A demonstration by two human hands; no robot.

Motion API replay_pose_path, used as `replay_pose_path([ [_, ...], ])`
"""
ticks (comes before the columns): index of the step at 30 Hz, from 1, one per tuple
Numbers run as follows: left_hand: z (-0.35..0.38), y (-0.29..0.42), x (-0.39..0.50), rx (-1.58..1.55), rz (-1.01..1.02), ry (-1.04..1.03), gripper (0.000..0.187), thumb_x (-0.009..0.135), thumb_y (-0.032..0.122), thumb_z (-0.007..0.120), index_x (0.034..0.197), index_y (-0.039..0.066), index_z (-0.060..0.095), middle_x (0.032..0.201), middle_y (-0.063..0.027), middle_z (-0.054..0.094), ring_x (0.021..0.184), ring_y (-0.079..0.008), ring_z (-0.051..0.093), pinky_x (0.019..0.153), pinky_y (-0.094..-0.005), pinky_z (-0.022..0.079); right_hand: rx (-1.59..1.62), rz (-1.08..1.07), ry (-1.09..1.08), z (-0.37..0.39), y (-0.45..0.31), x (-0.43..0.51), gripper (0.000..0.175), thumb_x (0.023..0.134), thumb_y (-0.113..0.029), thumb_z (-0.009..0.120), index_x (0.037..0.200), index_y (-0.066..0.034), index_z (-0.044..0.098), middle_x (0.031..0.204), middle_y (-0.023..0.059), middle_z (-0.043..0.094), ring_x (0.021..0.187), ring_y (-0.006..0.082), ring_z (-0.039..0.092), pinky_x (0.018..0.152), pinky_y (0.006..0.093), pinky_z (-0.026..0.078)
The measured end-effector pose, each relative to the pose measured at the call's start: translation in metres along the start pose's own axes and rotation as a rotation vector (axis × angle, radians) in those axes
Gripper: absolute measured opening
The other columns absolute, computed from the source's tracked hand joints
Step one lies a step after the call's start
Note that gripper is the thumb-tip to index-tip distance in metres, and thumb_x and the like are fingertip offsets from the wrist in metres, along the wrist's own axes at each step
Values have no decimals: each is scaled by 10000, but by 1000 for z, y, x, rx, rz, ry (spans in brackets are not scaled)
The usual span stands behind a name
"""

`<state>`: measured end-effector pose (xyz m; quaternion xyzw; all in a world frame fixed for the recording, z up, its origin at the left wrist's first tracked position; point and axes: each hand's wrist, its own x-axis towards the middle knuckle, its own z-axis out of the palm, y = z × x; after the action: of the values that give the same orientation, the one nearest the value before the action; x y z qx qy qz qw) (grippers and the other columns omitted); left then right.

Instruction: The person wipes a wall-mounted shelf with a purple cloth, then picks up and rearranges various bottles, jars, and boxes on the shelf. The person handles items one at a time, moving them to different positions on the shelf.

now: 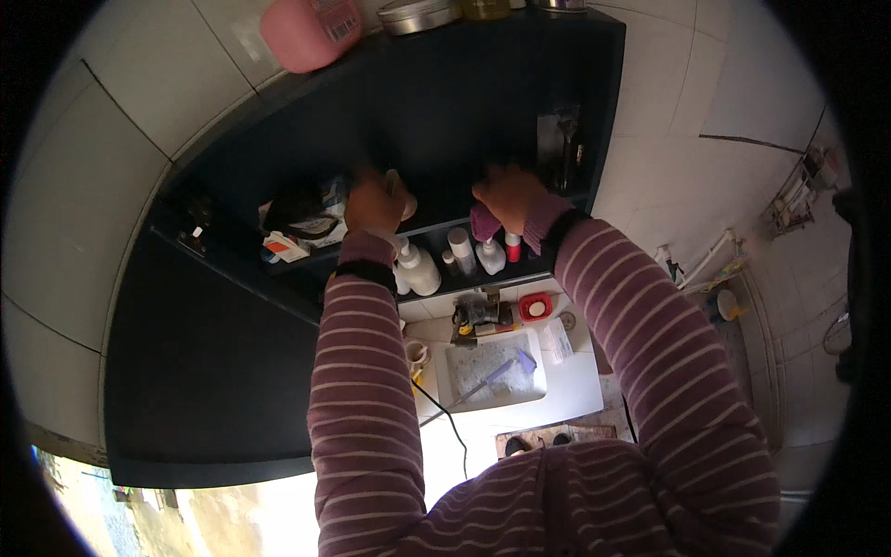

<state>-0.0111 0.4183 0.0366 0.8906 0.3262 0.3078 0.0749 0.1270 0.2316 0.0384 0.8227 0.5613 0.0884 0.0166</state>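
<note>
Both my arms reach into a dark wall cabinet (431,90). My right hand (514,196) grips a purple cloth (484,223), which hangs below the fingers near the upper shelf edge. My left hand (374,202) is at the same shelf, fingers curled at a pale bottle-like item (402,195); shadow and blur hide whether it is held. Left of that hand are a dark strap-like item (299,212) and an orange-and-white box (285,245). On the lower shelf stand a white pump bottle (419,270), a white cylindrical bottle (461,249) and another pump bottle (491,257).
An open dark cabinet door (209,362) hangs at left. On top of the cabinet sit a pink container (311,35) and a round metal tin (419,15). Below are a white sink (456,372) holding a purple-handled tool (498,372), a red soap dish (523,312) and a black cable (452,421).
</note>
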Motion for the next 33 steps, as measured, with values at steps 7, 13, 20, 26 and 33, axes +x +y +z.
replay_pose_path([
  [7, 14, -2, -7, -89, 29, 25, 432, 792, 353, 664, 1014, -4, 564, 861, -246, 652, 732, -399, 644, 634, -471, 523, 9, -42, -16, 0, 5, 0, 384, 794, -117, 632, 1172, -120, 565, 1201, 157, 504, 1058, 340, 540, 853, 412, 515],
  [13, -13, 10, -49, -903, -280, 38, 401, 816, 300, 691, 1016, -8, 530, 869, -189, 655, 642, -264, 663, 558, -346, 539, -8, -13, -26, -5, 0, -8, 400, 804, -95, 611, 1199, -113, 544, 1194, 140, 520, 1072, 326, 538, 864, 416, 510],
  [20, -72, -8, -185, -1561, -568, 154, 304, 902, 242, 615, 1082, 27, 498, 932, -119, 631, 714, -164, 640, 605, -258, 534, 1018, -148, -105, 7, -31, -65, 607, 708, -129, 752, 1256, -91, 494, 1213, 146, 568, 1121, 281, 554, 940, 360, 466],
  [26, -111, -19, -308, -1583, -807, 416, 224, 926, 163, 567, 1074, 0, 523, 966, -105, 618, 752, -194, 635, 627, -268, 538, 463, -594, -241, 69, -138, -137, 338, 700, -41, 692, 1013, -131, 600, 963, 108, 627, 894, 329, 620, 776, 394, 508],
  [33, -122, 10, -390, -1328, -770, 683, 203, 904, 159, 605, 1016, 24, 503, 965, -138, 618, 755, -211, 636, 668, -310, 547, 1873, -539, -185, -2, -207, -166, 366, 777, -154, 729, 1094, -89, 556, 1123, 118, 567, 1069, 226, 555, 828, 354, 496],
])
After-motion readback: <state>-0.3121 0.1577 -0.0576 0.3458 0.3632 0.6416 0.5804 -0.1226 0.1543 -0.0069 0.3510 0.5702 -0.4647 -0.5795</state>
